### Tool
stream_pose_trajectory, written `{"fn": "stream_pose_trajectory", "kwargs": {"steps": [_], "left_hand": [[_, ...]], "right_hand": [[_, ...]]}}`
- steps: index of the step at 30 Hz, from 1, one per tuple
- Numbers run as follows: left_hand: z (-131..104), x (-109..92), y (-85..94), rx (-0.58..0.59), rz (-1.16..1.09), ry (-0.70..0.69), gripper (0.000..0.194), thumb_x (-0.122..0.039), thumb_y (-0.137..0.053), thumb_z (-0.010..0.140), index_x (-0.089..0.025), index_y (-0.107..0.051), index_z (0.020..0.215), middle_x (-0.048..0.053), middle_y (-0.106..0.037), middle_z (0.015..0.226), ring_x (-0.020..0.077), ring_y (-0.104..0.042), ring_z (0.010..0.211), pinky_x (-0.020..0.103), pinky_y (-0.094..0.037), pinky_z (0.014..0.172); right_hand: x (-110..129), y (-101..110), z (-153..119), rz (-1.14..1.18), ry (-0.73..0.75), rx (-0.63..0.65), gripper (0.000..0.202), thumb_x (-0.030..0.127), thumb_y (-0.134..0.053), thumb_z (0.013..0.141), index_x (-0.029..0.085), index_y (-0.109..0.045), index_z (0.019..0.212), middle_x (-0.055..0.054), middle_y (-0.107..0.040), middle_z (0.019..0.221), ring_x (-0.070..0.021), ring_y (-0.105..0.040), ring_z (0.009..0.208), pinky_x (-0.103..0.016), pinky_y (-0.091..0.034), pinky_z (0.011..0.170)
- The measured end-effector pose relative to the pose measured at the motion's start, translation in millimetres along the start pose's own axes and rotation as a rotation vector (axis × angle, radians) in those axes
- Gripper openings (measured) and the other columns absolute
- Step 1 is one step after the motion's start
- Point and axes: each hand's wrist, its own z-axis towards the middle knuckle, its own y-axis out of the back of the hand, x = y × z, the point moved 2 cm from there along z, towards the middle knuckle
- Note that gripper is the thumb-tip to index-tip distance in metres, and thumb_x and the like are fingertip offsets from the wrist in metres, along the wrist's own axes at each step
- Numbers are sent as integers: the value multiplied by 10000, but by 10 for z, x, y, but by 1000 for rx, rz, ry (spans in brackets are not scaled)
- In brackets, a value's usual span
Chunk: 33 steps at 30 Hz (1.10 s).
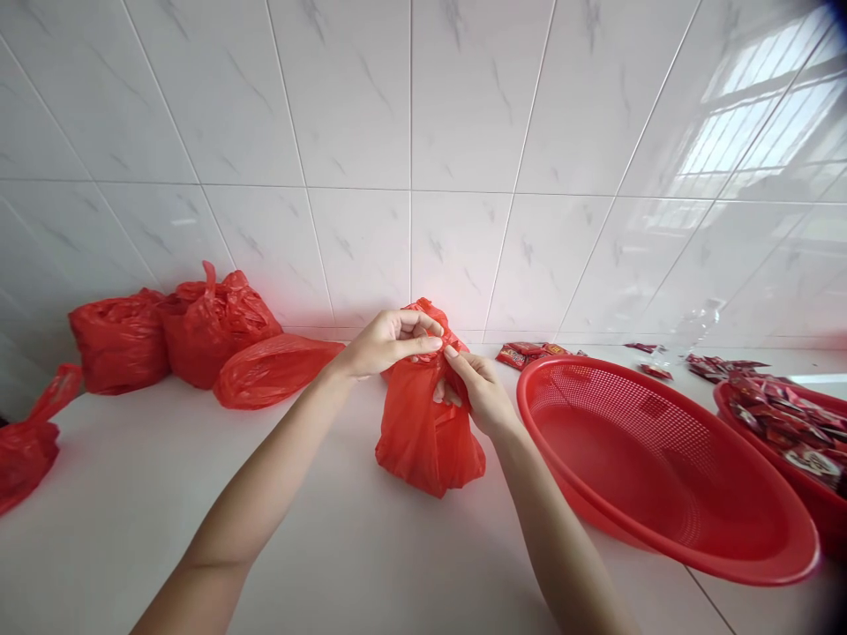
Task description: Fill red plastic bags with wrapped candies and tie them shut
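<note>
On the tabletop, left of the basket, the bag is pinched at its gathered neck by the left hand and right hand; the neck should be drawn snug without being torn.

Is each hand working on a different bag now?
No: the left hand and the right hand are both at the gathered top of the same red bag.
</note>
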Motion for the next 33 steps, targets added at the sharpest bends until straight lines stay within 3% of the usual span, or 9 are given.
{"fn": "stream_pose_trajectory", "kwargs": {"steps": [4, 9, 15, 18, 21, 23, 26, 29, 33], "left_hand": [[-51, 12, 10, 1, -15, 12, 256, -341, -757, 796, -148, -690, 950, 7, -578, 764, 127, -586, 749, 278, -504, 741], [-178, -28, -24, 1, 109, -72, 236, -303, -760, 785, -177, -697, 974, -10, -577, 775, 125, -578, 756, 265, -500, 742], [-439, 33, -223, 47, 477, -116, 121, -231, -686, 836, -233, -751, 939, 8, -725, 914, 161, -650, 839, 269, -495, 794], [-503, 133, -258, 36, 552, -125, 136, -246, -677, 849, -254, -770, 947, 2, -744, 946, 166, -667, 835, 273, -494, 794], [-495, 230, -196, 25, 502, -84, 98, -295, -703, 836, -228, -768, 866, 7, -750, 887, 177, -673, 820, 281, -495, 789], [-456, 270, -128, -80, 414, -82, 139, -323, -687, 854, -202, -743, 814, 21, -739, 845, 187, -669, 823, 290, -493, 794], [-374, 324, -88, -199, 192, -89, 233, -384, -644, 895, -203, -719, 1021, 58, -731, 1040, 227, -657, 1019, 321, -485, 899], [-299, 395, -158, -97, 17, -8, 365, -452, -594, 926, -230, -672, 1204, 72, -695, 1191, 255, -619, 1151, 360, -457, 991], [-256, 472, -266, -24, -109, 79, 388, -498, -535, 952, -199, -743, 1084, 91, -728, 1078, 263, -653, 1049, 368, -465, 952]], "right_hand": [[-29, 9, 18, 56, -28, -42, 435, 556, -563, 921, 193, -584, 682, -3, -645, 577, -88, -412, 420, -261, -378, 499], [-12, 38, 25, 160, -46, -57, 300, 493, -636, 895, 195, -669, 883, 0, -668, 652, -98, -507, 470, -241, -416, 502], [10, 93, 24, 194, -75, -53, 265, 423, -713, 847, 169, -673, 786, 12, -656, 658, -81, -548, 469, -224, -441, 509], [12, 96, 23, 216, -119, -24, 272, 416, -737, 822, 160, -666, 764, 1, -666, 646, -112, -620, 517, -236, -494, 556], [43, 106, 15, 204, -124, -29, 276, 414, -736, 821, 156, -656, 764, -19, -696, 697, -133, -668, 574, -260, -540, 638], [82, 112, -1, 138, -103, -28, 279, 422, -715, 842, 159, -647, 778, -25, -706, 728, -142, -684, 595, -270, -545, 660], [147, 91, -40, -47, -46, 25, 307, 453, -657, 888, 169, -625, 776, -21, -691, 726, -165, -702, 628, -285, -536, 655], [201, 73, -81, -312, 53, -19, 320, 464, -619, 912, 181, -610, 763, -15, -672, 704, -184, -704, 662, -292, -524, 639], [247, 79, -112, -602, 221, -141, 260, 406, -554, 960, 201, -626, 818, -27, -700, 788, -190, -687, 773, -309, -524, 705]]}}
